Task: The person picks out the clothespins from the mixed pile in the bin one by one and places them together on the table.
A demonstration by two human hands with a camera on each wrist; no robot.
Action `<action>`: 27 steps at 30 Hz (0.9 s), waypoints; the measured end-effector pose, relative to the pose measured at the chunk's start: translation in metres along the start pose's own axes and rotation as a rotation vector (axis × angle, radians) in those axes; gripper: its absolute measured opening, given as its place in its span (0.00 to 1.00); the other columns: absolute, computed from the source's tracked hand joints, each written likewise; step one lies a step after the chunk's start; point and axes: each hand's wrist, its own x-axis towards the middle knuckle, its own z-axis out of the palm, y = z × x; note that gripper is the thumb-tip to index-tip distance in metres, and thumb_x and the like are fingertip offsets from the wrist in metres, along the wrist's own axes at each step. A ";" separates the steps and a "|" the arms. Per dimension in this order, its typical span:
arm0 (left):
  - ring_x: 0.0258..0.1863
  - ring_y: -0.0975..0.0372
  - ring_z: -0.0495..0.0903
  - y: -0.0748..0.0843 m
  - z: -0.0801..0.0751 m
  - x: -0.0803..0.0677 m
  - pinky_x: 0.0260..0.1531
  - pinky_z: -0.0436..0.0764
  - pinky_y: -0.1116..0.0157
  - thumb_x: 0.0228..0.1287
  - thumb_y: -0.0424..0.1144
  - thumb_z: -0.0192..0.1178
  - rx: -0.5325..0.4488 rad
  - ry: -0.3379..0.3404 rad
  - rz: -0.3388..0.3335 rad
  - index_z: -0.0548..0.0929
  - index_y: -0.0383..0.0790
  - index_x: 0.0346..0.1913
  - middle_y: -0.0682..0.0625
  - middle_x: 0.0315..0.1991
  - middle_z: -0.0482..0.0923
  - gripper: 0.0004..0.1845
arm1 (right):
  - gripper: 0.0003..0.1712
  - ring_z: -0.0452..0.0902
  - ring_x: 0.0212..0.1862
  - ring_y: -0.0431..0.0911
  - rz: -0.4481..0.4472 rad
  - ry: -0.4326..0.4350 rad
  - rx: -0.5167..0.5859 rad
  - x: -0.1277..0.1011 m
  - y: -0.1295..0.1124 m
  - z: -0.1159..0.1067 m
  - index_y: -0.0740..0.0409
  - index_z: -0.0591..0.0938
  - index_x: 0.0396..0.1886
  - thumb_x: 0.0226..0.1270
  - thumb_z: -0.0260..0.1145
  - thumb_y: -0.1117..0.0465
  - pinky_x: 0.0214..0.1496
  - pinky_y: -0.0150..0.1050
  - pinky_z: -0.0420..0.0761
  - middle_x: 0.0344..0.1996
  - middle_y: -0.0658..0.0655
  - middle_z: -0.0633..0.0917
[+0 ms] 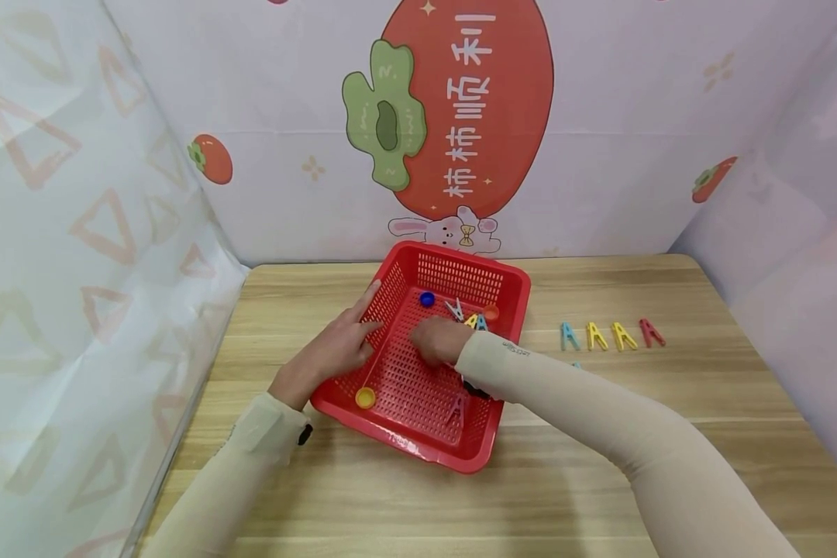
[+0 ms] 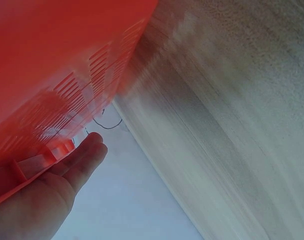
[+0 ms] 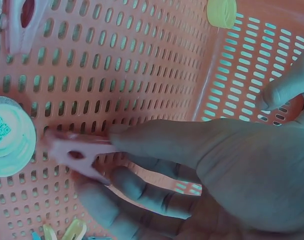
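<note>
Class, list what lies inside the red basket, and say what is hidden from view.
Inside the basket: a blue cap, a yellow cap, a red peg, more pegs, and the right hand pinching a pink peg. The hand and sleeve cover whatever lies beneath them.

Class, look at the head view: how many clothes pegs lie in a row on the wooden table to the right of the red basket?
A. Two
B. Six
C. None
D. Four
D: a blue peg, two yellow pegs and a red peg lie side by side on the table, right of the red basket.

Overhead head view, basket-close wrist views
</note>
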 end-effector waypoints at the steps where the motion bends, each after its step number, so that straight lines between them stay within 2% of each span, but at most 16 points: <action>1: 0.83 0.41 0.65 0.000 0.000 0.000 0.79 0.74 0.47 0.66 0.23 0.64 -0.003 -0.003 -0.005 0.81 0.30 0.72 0.49 0.92 0.31 0.29 | 0.22 0.79 0.73 0.50 -0.008 0.002 0.002 0.004 0.002 0.002 0.43 0.84 0.69 0.79 0.67 0.60 0.78 0.60 0.78 0.68 0.51 0.85; 4: 0.83 0.42 0.64 0.000 0.001 0.000 0.78 0.75 0.47 0.67 0.24 0.64 -0.008 -0.006 -0.012 0.81 0.30 0.72 0.49 0.92 0.31 0.29 | 0.16 0.83 0.65 0.51 -0.043 0.006 -0.034 0.014 0.001 0.004 0.47 0.87 0.62 0.80 0.67 0.62 0.72 0.53 0.84 0.60 0.53 0.88; 7: 0.83 0.42 0.64 0.000 0.001 0.000 0.78 0.75 0.47 0.67 0.24 0.64 -0.011 -0.006 -0.016 0.81 0.30 0.72 0.50 0.92 0.31 0.29 | 0.12 0.85 0.59 0.49 -0.057 0.019 -0.069 0.017 0.001 0.005 0.48 0.88 0.58 0.81 0.67 0.61 0.65 0.51 0.87 0.55 0.53 0.89; 9: 0.83 0.42 0.64 0.001 0.001 0.000 0.77 0.76 0.47 0.68 0.24 0.64 -0.016 -0.006 -0.020 0.81 0.31 0.72 0.50 0.92 0.31 0.29 | 0.11 0.85 0.58 0.49 -0.050 0.023 -0.066 0.011 -0.002 0.000 0.49 0.87 0.58 0.81 0.66 0.61 0.65 0.52 0.87 0.55 0.53 0.88; 16: 0.83 0.43 0.65 0.001 0.002 0.001 0.75 0.78 0.48 0.68 0.24 0.64 -0.013 -0.005 -0.024 0.82 0.32 0.72 0.51 0.92 0.31 0.29 | 0.12 0.83 0.54 0.50 -0.006 0.055 -0.016 -0.029 -0.014 -0.024 0.51 0.84 0.58 0.80 0.68 0.60 0.73 0.52 0.85 0.54 0.56 0.86; 19: 0.83 0.42 0.65 0.001 0.001 0.000 0.76 0.77 0.48 0.68 0.24 0.64 -0.004 -0.002 -0.018 0.82 0.31 0.72 0.50 0.92 0.31 0.29 | 0.16 0.83 0.58 0.51 -0.021 0.061 -0.036 -0.036 -0.017 -0.027 0.51 0.83 0.63 0.79 0.68 0.61 0.74 0.52 0.83 0.57 0.57 0.86; 21: 0.83 0.42 0.65 0.000 0.001 0.000 0.76 0.77 0.47 0.68 0.24 0.64 -0.001 -0.002 -0.017 0.81 0.31 0.72 0.50 0.92 0.31 0.29 | 0.25 0.81 0.67 0.54 -0.026 0.047 -0.045 -0.039 -0.018 -0.027 0.51 0.81 0.72 0.78 0.68 0.63 0.78 0.56 0.79 0.67 0.58 0.83; 24: 0.83 0.42 0.64 0.000 0.001 0.000 0.77 0.76 0.47 0.68 0.24 0.64 0.000 -0.005 -0.021 0.81 0.31 0.72 0.50 0.92 0.31 0.29 | 0.35 0.72 0.80 0.58 -0.019 0.013 -0.048 -0.040 -0.020 -0.025 0.47 0.73 0.82 0.79 0.67 0.65 0.82 0.60 0.73 0.79 0.60 0.75; 27: 0.84 0.42 0.63 -0.001 0.002 0.001 0.77 0.76 0.47 0.68 0.24 0.65 -0.001 -0.007 -0.021 0.81 0.31 0.72 0.51 0.92 0.31 0.29 | 0.37 0.69 0.82 0.58 -0.002 -0.017 -0.063 -0.037 -0.023 -0.022 0.44 0.69 0.86 0.81 0.65 0.65 0.83 0.59 0.72 0.82 0.59 0.72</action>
